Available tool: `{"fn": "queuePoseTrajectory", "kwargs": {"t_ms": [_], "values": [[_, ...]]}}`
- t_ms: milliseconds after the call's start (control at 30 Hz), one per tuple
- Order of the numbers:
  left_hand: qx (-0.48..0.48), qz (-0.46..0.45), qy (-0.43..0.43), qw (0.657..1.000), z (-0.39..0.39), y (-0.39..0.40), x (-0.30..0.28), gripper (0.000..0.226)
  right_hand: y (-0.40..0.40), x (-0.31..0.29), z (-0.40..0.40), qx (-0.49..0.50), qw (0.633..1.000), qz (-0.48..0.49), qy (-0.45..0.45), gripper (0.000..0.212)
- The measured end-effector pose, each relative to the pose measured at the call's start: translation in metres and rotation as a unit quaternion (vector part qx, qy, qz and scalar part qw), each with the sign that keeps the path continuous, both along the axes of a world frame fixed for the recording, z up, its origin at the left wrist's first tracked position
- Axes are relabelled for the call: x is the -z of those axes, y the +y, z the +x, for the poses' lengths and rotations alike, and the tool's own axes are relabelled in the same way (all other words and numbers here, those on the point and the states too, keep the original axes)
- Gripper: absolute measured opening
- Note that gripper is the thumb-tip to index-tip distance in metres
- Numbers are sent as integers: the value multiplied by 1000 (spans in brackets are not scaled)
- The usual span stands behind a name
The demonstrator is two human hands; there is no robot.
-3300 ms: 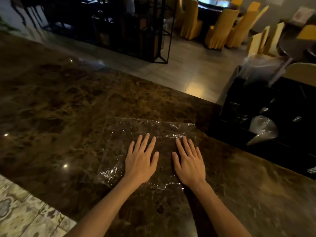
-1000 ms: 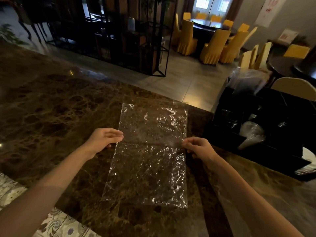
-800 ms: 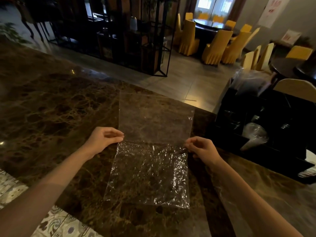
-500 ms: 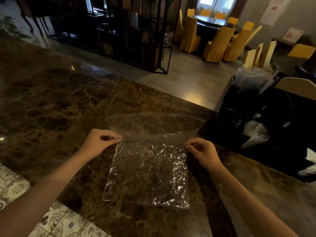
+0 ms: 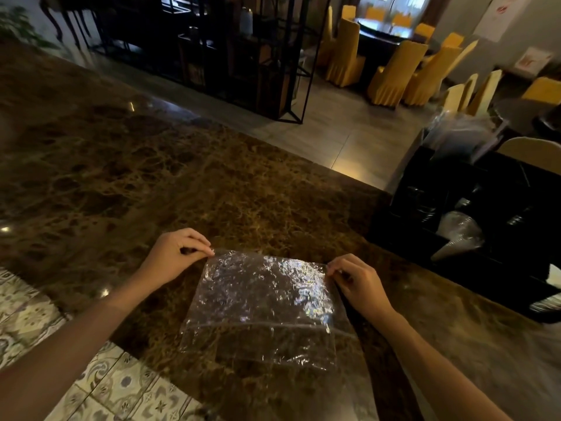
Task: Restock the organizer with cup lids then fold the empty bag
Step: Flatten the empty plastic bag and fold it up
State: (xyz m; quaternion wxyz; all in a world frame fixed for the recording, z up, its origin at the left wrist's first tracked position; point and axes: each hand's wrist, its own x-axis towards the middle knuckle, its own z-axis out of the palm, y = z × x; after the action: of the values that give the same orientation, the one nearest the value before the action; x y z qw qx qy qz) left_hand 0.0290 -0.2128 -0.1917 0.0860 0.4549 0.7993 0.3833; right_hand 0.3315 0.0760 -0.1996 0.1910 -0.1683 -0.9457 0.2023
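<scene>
Pinching the two far corners of the clear, crinkled plastic bag (image 5: 261, 302), the person holds it doubled over on the dark brown marble counter (image 5: 121, 165). The left hand (image 5: 173, 259) grips the bag's far left corner between thumb and forefinger, the other fingers curled in; the right hand (image 5: 361, 284) does the same at the far right corner. Holding both ends of the fold line keeps the slippery film from sliding or springing open, I judge, and lets the crease be set straight.

The bag lies flat on the counter between the two hands, its folded edge on the side away from the person and its loose edges toward the person. A straight line crosses the near part of the bag, likely the edge of the upper layer lying short of the lower one, so the halves seem not quite matched.

To the right of the bag, well apart from it, stands the black compartmented organizer (image 5: 473, 214), with a clear plastic-wrapped stack (image 5: 458, 235) leaning in one compartment; whether these are the cup lids is too dark to tell. With the bag empty and already doubled, the restocking appears done and the folding is under way; pressing the crease flat would sensibly come next.
</scene>
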Motion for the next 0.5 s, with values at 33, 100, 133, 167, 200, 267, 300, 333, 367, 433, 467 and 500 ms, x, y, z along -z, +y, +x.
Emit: {"fn": "queuePoseTrajectory", "kwargs": {"t_ms": [33,100,133,167,200,267,300,333,367,433,467,500], "values": [[4,-3,6,1000,0,-1,0,18,-1,1,1,1,1000,9,-4,26],[12,-13,15,1000,1,-2,1,19,-4,0,3,-1,1000,26,-13,28],[16,-21,22,999,1,-2,1,21,-6,-1,4,-4,999,32,-20,28],[19,-31,32,999,1,-3,1,25,-7,-3,5,-8,999,36,-29,28],[22,-40,41,998,0,-4,2,29,-9,-4,6,-11,998,37,-40,28],[22,-53,49,997,1,-4,0,35,-11,-10,9,-6,998,27,-51,29],[19,-50,56,997,3,-3,-2,36,-13,-13,10,2,999,17,-49,30],[15,-39,69,997,7,-1,-6,36,-16,-18,9,14,999,5,-38,29],[12,-25,86,996,14,3,-9,33,-19,-23,7,26,999,-4,-20,28],[16,-3,113,993,32,13,-17,21,-30,-35,-3,44,999,-10,19,23],[28,-8,121,992,43,18,-18,18,-38,-40,-12,48,998,-3,32,22],[41,-30,128,990,55,24,-18,23,-48,-44,-21,46,998,6,37,22]]}}
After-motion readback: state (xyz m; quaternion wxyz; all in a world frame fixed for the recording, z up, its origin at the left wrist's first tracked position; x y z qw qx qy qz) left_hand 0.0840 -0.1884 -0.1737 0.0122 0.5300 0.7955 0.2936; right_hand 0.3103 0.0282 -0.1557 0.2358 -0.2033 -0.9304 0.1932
